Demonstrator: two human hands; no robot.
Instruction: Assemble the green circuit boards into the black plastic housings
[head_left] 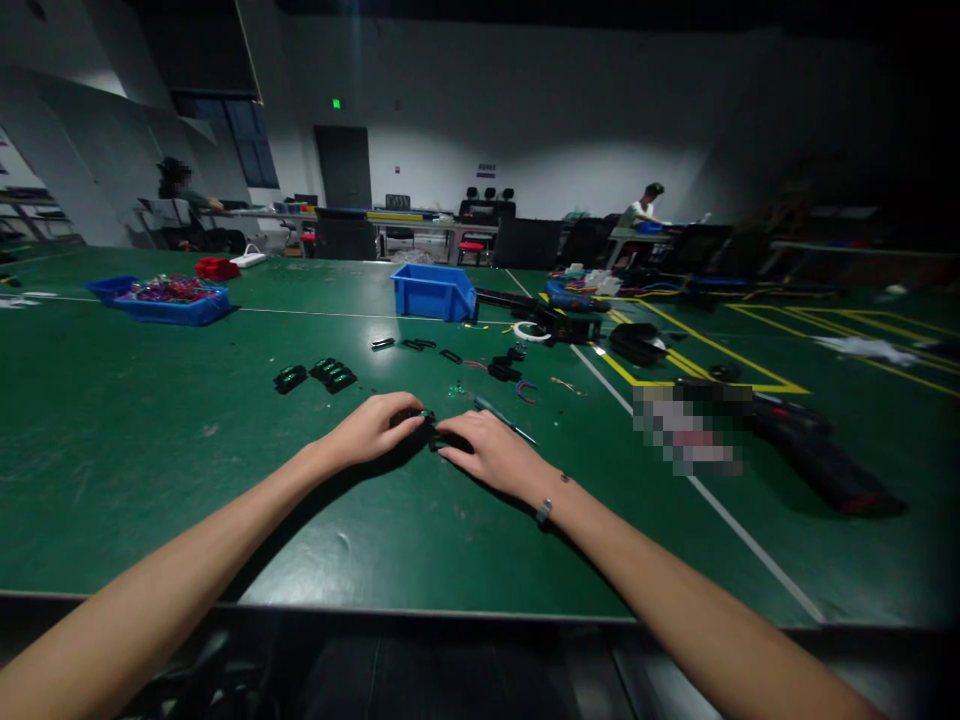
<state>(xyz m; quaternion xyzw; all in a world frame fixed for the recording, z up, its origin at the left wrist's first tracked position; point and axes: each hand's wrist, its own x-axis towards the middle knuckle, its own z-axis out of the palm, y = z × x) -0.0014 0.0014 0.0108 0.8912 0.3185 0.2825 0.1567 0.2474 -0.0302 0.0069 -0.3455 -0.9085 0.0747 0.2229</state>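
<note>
My left hand (pixel 377 428) is closed, thumb and fingers pinching a small dark part (pixel 428 415) with a bit of green on it. From the other side, my right hand (pixel 491 450) meets it with fingers and thumb bent around the same part, which the fingertips mostly hide. Beyond the left hand lie several black modules (pixel 332 376) with green boards inside. Slim black frames (pixel 418 344) are spread farther back. A thin pen-like tool (pixel 517 427) lies just behind the right hand, near small green pieces (pixel 455 390).
On the green table (pixel 187 430) stand a blue bin (pixel 431 292) and a blue tray (pixel 180 308) of red wires. Red-and-blue wires (pixel 526 392) and a white ring (pixel 529 331) lie right of centre. A dark power tool (pixel 825 455) rests at right. Two people sit farther back.
</note>
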